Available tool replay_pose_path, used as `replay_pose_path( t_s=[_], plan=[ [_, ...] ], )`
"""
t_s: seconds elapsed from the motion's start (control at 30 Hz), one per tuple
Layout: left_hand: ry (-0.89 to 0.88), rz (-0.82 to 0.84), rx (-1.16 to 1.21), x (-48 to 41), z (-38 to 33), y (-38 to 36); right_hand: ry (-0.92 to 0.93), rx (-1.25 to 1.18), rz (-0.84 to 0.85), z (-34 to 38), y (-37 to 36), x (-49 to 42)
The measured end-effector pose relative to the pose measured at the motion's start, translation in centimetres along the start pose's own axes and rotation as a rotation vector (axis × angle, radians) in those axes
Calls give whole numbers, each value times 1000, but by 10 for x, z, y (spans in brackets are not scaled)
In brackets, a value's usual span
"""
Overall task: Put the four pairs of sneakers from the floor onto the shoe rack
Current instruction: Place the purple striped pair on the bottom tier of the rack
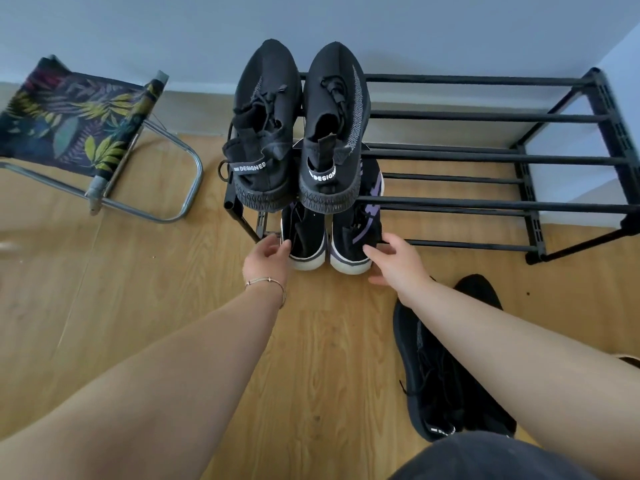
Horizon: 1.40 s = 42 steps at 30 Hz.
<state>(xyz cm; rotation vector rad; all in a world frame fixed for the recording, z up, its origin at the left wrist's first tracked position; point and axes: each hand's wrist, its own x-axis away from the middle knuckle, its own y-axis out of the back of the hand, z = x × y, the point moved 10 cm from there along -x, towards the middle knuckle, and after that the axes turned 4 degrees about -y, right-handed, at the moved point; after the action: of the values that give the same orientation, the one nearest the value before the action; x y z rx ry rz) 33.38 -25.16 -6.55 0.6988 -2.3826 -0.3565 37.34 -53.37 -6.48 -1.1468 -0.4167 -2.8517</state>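
Note:
A black metal shoe rack [485, 116] stands against the wall. A pair of black knit sneakers [298, 133] sits on its top tier at the left end. Below them, a black and purple pair with white soles [332, 244] rests on the lower tier, heels toward me. My left hand [266, 258] touches the heel of the left shoe of that pair, fingers apart. My right hand [394, 261] touches the heel of the right shoe, fingers spread. Another black sneaker [446, 375] lies on the wood floor under my right forearm, partly hidden.
A folding stool [69, 123] with a leaf-print fabric seat and chrome legs stands on the floor left of the rack. The rack's bars to the right of the shoes hold nothing. A dark garment edge [485, 459] shows at the bottom right.

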Motion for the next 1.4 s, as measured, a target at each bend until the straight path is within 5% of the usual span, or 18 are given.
replay_pose_path(
  t_s=[0.27, 0.73, 1.07, 1.4],
  plan=[
    [229, 15, 362, 22, 27, -14, -37, -217, -15, -10, -12, 3],
    [166, -54, 254, -10, 15, 4, 21, -67, -47, 20, -29, -15],
    [-232, -8, -391, 12, -32, 10, 384, 916, -300, 53, -17, 15],
    [-730, 119, -1125, 55, -71, -20, 701, 1266, -469, 75, -14, 61]
  ],
)
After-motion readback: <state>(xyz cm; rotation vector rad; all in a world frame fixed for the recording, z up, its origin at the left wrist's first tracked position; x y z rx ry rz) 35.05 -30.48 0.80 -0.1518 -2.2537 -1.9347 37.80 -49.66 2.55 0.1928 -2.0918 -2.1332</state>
